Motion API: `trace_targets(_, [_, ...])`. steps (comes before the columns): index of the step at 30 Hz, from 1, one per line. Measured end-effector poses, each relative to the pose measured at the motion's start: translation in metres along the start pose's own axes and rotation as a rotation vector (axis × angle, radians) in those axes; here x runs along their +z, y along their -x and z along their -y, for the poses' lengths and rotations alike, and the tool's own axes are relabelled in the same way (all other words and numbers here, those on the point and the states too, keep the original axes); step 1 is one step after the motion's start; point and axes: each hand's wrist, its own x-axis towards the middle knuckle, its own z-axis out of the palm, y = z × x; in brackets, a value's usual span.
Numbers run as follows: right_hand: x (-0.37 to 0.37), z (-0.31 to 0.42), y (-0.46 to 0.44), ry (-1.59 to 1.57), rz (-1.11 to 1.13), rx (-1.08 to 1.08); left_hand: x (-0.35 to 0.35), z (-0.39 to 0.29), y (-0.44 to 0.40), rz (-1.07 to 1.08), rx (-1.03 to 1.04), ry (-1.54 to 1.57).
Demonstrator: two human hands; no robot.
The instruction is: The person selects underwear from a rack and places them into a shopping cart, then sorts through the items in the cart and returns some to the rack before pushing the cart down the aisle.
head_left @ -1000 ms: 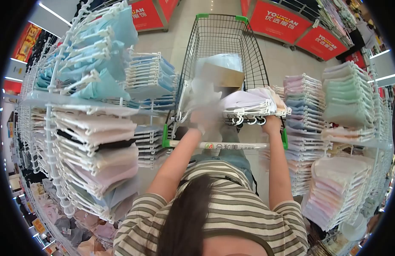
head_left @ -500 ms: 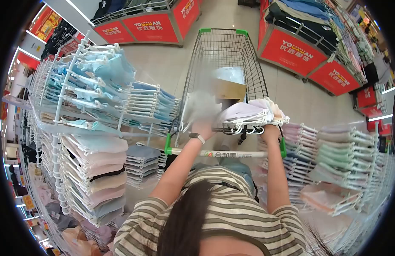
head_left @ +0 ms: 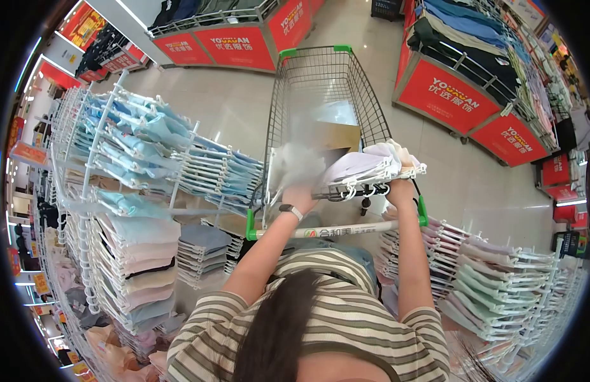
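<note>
Head view: reaching to the near end of a shopping cart [head_left: 342, 49], with left hand [head_left: 299, 198] and right hand [head_left: 401, 192] too obscured to tell their grip, beside hangered garments [head_left: 355, 167] already lying aboard.

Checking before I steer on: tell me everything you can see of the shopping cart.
The shopping cart stands upright on the floor, its deep basket dark, metal-looking wire with green far corners. The pale, lettered handle bar has green end brackets. A brown box is inside; pale garments on white hangers lie at the near end, by the left hand and right hand. Blur hides the left part.
</note>
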Motion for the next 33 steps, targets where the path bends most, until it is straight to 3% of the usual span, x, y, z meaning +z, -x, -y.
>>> trace_targets(5, [-0.003, 0.008, -0.03, -0.017, 0.057, -0.031, 0.008, 0.016, -0.019, 0.111, -0.049, -0.017])
trace_targets(18, [-0.025, 0.032, -0.161, -0.027, 0.06, -0.17, -0.01, 0.044, -0.102, 0.027, -0.172, 0.058])
trace_targets(20, [-0.017, 0.031, -0.182, -0.049, 0.001, -0.185, -0.015, 0.047, -0.117, -0.066, -0.17, 0.131])
trace_targets(24, [-0.012, 0.031, -0.229, -0.077, -0.074, -0.316, -0.023, 0.054, -0.145, -0.035, -0.238, 0.154])
trace_targets(29, [-0.02, 0.043, -0.28, -0.009, 0.116, -0.279, -0.017, 0.07, -0.176, -0.06, -0.27, 0.143])
trace_targets(33, [-0.026, 0.055, -0.313, 0.08, 0.02, -0.411, -0.028, 0.078, -0.197, -0.046, -0.336, 0.149])
